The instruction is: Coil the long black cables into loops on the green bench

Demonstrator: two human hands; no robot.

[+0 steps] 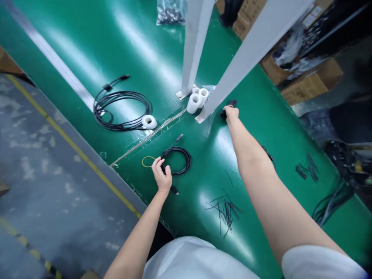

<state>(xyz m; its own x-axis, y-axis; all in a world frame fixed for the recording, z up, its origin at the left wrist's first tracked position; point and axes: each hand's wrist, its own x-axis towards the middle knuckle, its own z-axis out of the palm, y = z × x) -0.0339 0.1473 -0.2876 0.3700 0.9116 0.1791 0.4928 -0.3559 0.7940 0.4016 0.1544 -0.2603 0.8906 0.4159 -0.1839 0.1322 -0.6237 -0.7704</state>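
My left hand (pixel 163 176) is closed round the left side of a small coil of black cable (pixel 190 159) lying on the green table. One cable plug (pixel 180 137) points up past the coil, and another plug (pixel 175 190) sticks out below the hand. A yellow rubber band (pixel 147 162) lies at my left fingertips. Far out to the right, my right hand (pixel 231 112) is closed on a small dark object (pixel 233 103) beside the grey post foot. A yellowish strip shows on that object; its kind is unclear.
A larger black cable coil (pixel 124 93) and a white tape roll (pixel 149 121) lie at left. Several white rolls (pixel 194 103) stand between two grey posts (pixel 197 42). Loose black ties (pixel 226 211) lie near my body. Cardboard boxes (pixel 314 81) and a person (pixel 334 120) are beyond the table.
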